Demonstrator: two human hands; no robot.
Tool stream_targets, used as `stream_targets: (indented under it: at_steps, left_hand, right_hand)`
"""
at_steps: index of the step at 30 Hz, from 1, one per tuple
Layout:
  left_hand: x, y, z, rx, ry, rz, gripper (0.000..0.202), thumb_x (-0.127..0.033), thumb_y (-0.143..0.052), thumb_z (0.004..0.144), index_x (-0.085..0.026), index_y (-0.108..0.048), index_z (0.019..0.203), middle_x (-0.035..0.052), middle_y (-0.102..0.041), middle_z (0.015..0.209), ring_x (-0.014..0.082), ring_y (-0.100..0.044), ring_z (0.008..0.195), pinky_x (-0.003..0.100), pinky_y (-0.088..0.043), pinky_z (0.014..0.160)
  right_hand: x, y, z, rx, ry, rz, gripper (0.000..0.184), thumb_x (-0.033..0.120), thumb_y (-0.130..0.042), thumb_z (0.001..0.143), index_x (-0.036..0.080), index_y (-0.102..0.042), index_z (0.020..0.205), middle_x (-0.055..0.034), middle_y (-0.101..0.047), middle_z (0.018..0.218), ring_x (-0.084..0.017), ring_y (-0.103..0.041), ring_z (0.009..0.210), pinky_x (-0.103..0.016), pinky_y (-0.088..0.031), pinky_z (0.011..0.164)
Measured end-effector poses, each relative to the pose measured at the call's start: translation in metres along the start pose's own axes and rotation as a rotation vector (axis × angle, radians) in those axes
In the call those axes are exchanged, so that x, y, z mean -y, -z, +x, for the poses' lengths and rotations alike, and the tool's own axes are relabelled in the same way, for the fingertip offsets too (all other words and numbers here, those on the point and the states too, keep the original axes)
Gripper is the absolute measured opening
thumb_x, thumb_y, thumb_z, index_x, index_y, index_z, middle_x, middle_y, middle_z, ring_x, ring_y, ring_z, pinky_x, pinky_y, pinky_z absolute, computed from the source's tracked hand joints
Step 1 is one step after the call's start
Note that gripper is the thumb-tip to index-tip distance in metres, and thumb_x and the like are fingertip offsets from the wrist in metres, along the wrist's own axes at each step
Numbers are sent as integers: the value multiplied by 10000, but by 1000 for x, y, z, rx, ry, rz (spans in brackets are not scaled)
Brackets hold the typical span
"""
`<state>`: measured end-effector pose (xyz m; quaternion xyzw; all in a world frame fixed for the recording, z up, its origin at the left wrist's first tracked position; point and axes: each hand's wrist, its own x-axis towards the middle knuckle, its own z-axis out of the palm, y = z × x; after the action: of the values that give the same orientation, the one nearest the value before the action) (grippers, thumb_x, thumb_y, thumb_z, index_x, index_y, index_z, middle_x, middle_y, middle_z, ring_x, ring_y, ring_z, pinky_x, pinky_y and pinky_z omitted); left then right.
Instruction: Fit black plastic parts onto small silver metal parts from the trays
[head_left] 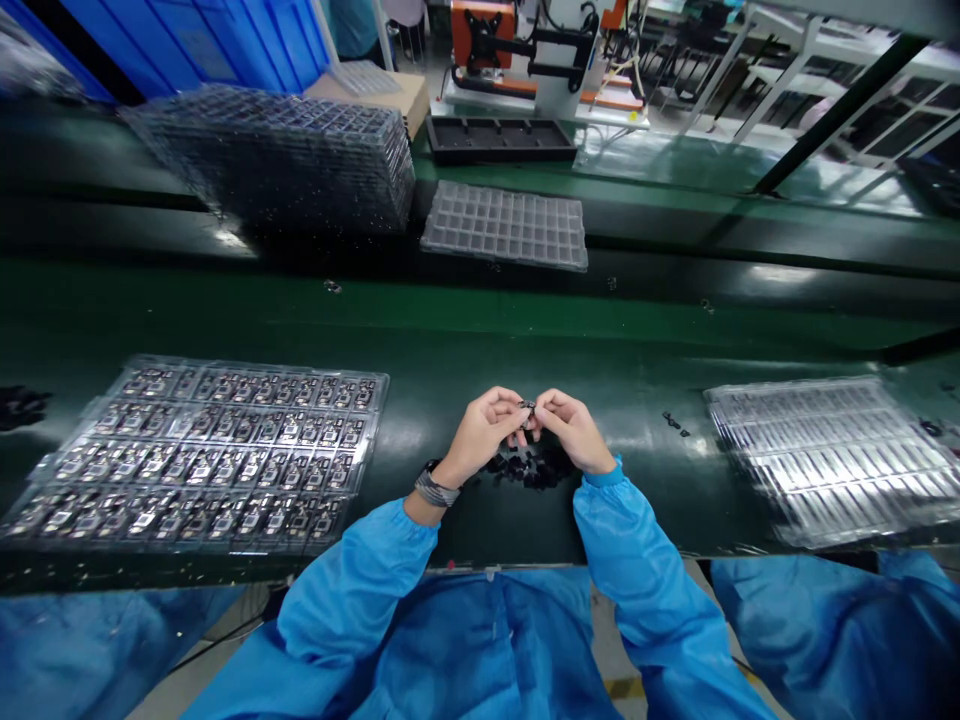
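Note:
Between my fingertips is a small dark electronic part (pixel 528 406), partly hidden by the fingers. My left hand (pixel 491 425) pinches it from the left, thumb and forefinger closed. From the right, my right hand (pixel 564 425) also pinches at it. Just below both hands lies a loose pile of small black pieces (pixel 529 468) on the green bench. To the left, a clear plastic tray (pixel 382 400) carries rows of small circuit boards (pixel 247 428).
On the right lies a stack of clear trays (pixel 832 450), with a few black pieces (pixel 675 424) beside it. Farther back stand a tall tray stack (pixel 300 160), a clear compartment tray (pixel 506 225), a black tray (pixel 501 140) and a blue bin (pixel 217 45).

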<state>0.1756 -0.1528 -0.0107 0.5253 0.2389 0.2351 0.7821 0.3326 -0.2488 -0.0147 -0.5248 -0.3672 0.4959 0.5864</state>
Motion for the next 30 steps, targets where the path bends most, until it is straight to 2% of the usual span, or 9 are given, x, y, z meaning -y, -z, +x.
stream_targets:
  at_steps: [5, 9, 13, 22, 30]
  left_hand:
    - [1, 0, 1, 0, -4, 0, 406, -466, -789, 831, -171, -551, 976, -3, -685, 700, 135, -652, 540, 221, -437, 506]
    - [5, 0, 1, -64, -19, 17, 393, -474, -775, 840, -174, -546, 948, -15, -669, 683, 123, -637, 512, 215, -429, 489]
    - [7, 0, 1, -109, -38, 50, 386, -474, -773, 841, -173, -550, 933, -12, -673, 705, 118, -638, 510, 209, -429, 479]
    - [7, 1, 2, -96, -49, 66, 422, -488, -761, 843, -150, -633, 1060, 40, -719, 787, 175, -711, 595, 239, -502, 506]
    - [5, -2, -2, -113, -94, 160, 375, -450, -749, 861, -149, -664, 1068, 27, -705, 737, 175, -719, 624, 241, -525, 551]
  right_hand:
    - [2, -7, 1, -38, 33, -45, 379, 575, -729, 883, 216, -611, 853, 15, -643, 701, -140, -590, 599, -278, -496, 622]
    - [-1, -12, 1, -124, 79, -121, 386, 587, -717, 884, 211, -636, 849, 2, -656, 712, -136, -585, 597, -272, -500, 606]
    - [-4, -15, 1, -140, 74, -170, 378, 570, -760, 848, 203, -669, 842, -11, -669, 714, -142, -599, 616, -266, -508, 587]
    - [-3, -14, 0, -192, 99, -144, 351, 552, -774, 838, 204, -733, 867, -23, -692, 726, -153, -598, 611, -285, -533, 594]
    - [-5, -19, 0, -233, 98, -105, 348, 549, -793, 818, 206, -735, 813, -9, -662, 666, -155, -583, 595, -286, -510, 581]
